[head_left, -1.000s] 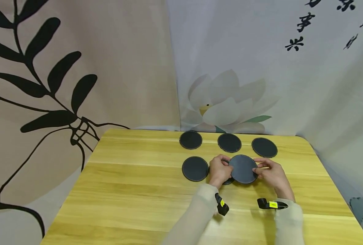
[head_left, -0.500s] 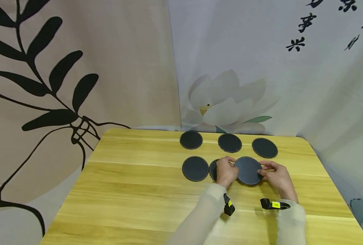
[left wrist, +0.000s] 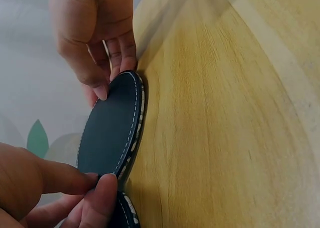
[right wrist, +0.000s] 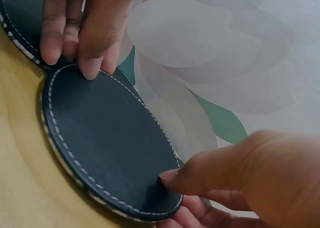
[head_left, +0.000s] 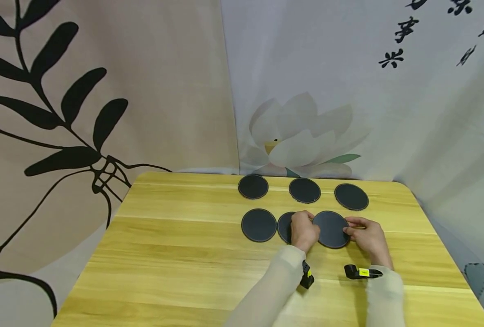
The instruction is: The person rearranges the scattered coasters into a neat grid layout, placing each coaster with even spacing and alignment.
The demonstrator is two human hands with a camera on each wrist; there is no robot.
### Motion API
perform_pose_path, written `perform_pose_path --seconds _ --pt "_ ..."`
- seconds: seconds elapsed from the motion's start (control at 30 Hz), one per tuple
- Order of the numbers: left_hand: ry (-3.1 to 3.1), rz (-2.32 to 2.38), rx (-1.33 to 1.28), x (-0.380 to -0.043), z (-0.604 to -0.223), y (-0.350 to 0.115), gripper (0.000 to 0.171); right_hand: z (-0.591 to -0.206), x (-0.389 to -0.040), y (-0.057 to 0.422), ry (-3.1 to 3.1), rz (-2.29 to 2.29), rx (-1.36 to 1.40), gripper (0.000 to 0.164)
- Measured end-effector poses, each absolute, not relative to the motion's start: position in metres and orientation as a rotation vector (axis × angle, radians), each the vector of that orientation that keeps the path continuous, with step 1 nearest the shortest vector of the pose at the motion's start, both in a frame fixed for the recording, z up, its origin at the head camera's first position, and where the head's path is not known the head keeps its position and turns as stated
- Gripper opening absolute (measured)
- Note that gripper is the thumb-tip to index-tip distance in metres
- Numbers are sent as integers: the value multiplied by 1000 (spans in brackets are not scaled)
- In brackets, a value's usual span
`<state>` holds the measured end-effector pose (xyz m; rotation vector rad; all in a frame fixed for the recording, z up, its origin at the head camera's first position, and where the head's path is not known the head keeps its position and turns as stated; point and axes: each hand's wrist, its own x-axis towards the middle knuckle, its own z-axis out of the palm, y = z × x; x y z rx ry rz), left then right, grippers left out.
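Note:
A round dark leather coaster [head_left: 330, 229] with white stitching lies in front of me between both hands, close over the table. My left hand [head_left: 304, 230] pinches its left edge; in the right wrist view that thumb lies on its upper face. At the opposite edge my right hand [head_left: 368, 238] grips it, thumb on top and fingers below, as seen in the right wrist view [right wrist: 235, 178]. A second coaster [head_left: 284, 226] sits right beside it, partly hidden by my left hand. In the left wrist view the held coaster [left wrist: 111, 125] shows a pale patterned rim.
Another coaster [head_left: 259, 225] lies at the left end of this front row. Behind stands a row of three more: a left coaster [head_left: 253, 186], a middle coaster [head_left: 304, 190] and a right coaster [head_left: 351, 196], near the back edge of the wooden table [head_left: 164, 254]. A printed curtain [head_left: 307, 68] hangs behind.
Both hands have moved the held coaster rightward and lowered it toward the table, off the second coaster it overlapped. During the last half second it has settled slightly lower.

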<state>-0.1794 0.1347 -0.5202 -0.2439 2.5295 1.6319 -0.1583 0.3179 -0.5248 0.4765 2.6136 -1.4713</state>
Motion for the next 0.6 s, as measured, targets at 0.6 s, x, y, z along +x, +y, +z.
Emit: perform_pose_path --seconds 0.6 --pt "2578 1600 -253 -181 -524 136 24 -525 -156 313 2722 -1350 529 41"
